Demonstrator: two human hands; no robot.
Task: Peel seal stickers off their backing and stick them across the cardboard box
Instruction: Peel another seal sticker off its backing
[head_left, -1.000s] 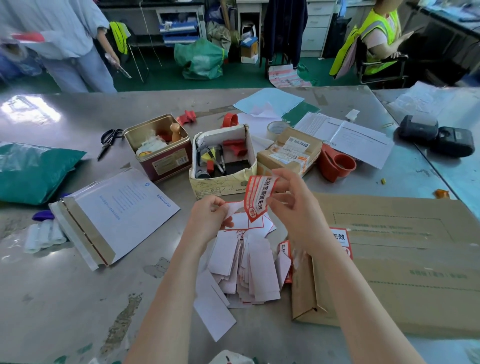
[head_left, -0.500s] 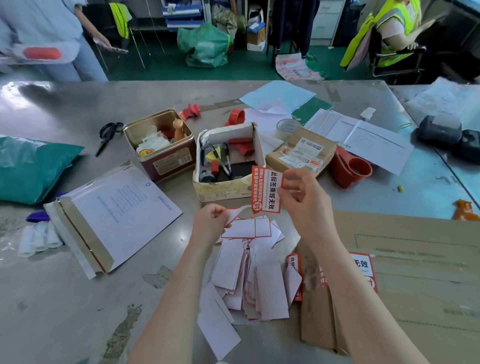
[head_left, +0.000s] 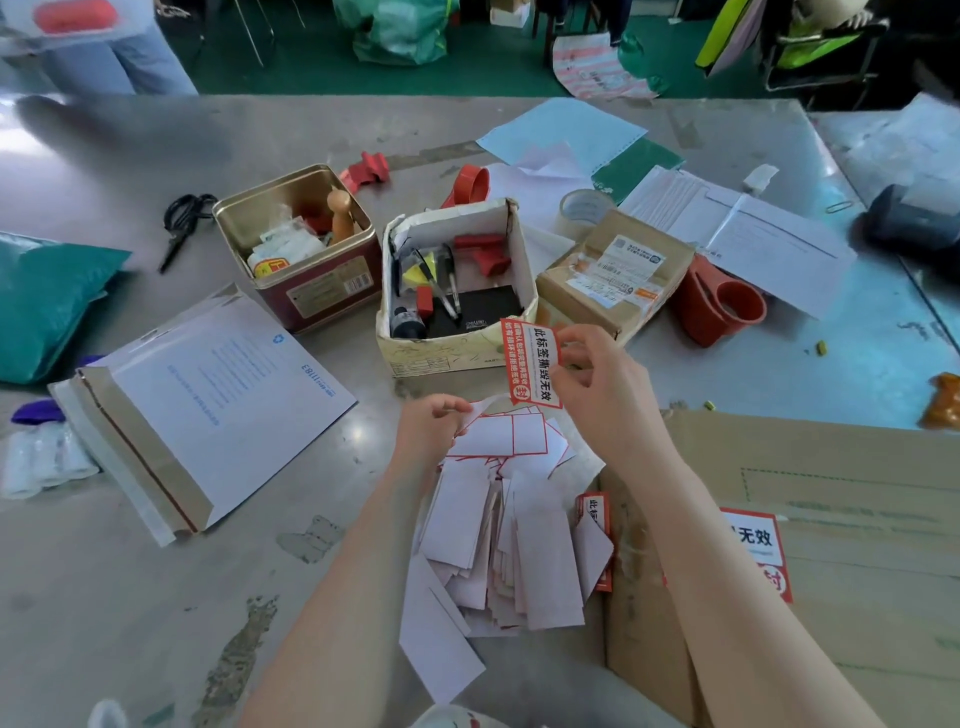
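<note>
Peeling step appears complete: right hand (head_left: 597, 384) pinches the freed seal sticker (head_left: 531, 364) above the table (head_left: 156, 597), left hand (head_left: 431, 431) grips the emptied backing (head_left: 506, 434); next, carry the sticker to the cardboard box (head_left: 857, 519) and press it flat.

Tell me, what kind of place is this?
Probably a parcel packing or shipping workroom. On the grey metal table lie a small taped brown parcel with printed shipping labels, a clear packing tape roll, and a big flat cardboard box.
</note>
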